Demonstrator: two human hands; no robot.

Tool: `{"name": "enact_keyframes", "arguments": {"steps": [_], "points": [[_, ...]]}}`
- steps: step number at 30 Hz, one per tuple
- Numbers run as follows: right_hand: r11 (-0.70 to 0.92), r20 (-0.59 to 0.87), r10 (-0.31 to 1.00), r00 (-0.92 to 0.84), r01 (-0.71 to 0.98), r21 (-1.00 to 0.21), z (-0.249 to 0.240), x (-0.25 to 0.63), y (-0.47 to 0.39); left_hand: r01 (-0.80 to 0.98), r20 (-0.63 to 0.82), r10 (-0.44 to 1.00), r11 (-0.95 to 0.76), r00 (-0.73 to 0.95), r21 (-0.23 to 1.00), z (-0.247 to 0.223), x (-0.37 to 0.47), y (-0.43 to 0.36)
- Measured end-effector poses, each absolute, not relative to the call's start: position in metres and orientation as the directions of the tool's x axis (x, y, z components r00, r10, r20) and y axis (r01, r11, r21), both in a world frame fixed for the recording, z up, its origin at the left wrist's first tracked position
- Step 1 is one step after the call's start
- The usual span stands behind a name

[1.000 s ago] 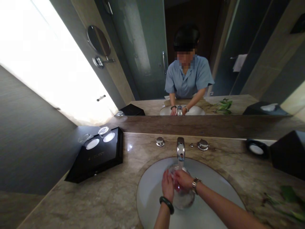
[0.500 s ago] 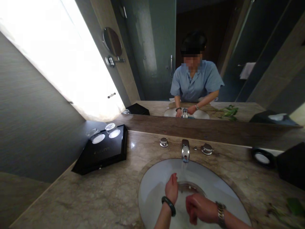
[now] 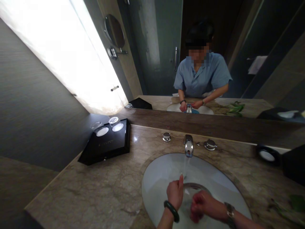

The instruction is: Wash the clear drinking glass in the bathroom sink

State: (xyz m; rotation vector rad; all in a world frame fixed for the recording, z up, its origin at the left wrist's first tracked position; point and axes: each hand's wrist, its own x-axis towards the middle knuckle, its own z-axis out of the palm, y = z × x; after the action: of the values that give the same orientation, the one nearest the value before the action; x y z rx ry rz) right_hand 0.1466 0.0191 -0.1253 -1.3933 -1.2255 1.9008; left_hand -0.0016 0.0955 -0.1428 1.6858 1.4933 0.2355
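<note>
- Left hand (image 3: 175, 193) steadies the clear glass vessel (image 3: 194, 190) under the faucet (image 3: 188, 146) stream.
- Right hand (image 3: 202, 206) grips its rim, tilting it inside the basin (image 3: 157, 178).

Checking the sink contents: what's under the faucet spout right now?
Under the faucet, water streams into the white basin. The left hand and right hand hold a clear glass vessel there; the drain is hidden.

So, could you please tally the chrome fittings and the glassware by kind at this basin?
Faucet spout: 1
Tap handles: 2
Glass vessel held in both hands, left hand and right hand: 1
Glasses on the black tray: 2
Total: 6
</note>
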Motion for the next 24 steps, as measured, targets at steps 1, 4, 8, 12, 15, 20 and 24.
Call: {"name": "enact_keyframes", "arguments": {"steps": [1,4,8,12,15,20,24], "points": [[-0.475,-0.499,0.762,-0.412,0.166,-0.864,-0.12,0.152,0.012,0.727,-0.393,0.877,0.076,0.277,0.682,-0.142,-0.001,0.094],[-0.558,-0.531,0.736,-0.419,0.069,-0.827,-0.108,0.163,0.005,0.722,-0.445,0.846,0.107,0.296,0.683,-0.144,0.005,0.086],[-0.581,-0.561,0.814,-0.154,-0.232,-0.78,-0.111,0.161,0.013,0.637,-0.386,0.863,0.102,0.326,0.764,-0.149,0.011,0.074],[-0.551,-0.506,0.833,-0.223,-0.258,-0.794,-0.122,0.154,0.011,0.484,-0.332,0.86,0.117,0.388,0.867,-0.153,0.0,0.065],[-0.542,-0.47,0.833,-0.291,-0.262,-0.798,-0.12,0.155,0.007,0.401,-0.345,0.839,0.169,0.421,0.9,-0.151,-0.008,0.056],[-0.657,-0.508,0.724,-0.467,-0.241,-0.715,-0.116,0.158,0.001,0.465,-0.299,0.828,0.053,0.474,0.884,-0.138,-0.013,0.042],[-0.567,-0.435,0.795,-0.423,-0.262,-0.781,-0.125,0.158,-0.011,0.483,-0.284,0.769,-0.036,0.573,0.875,-0.144,-0.025,0.04]]}}
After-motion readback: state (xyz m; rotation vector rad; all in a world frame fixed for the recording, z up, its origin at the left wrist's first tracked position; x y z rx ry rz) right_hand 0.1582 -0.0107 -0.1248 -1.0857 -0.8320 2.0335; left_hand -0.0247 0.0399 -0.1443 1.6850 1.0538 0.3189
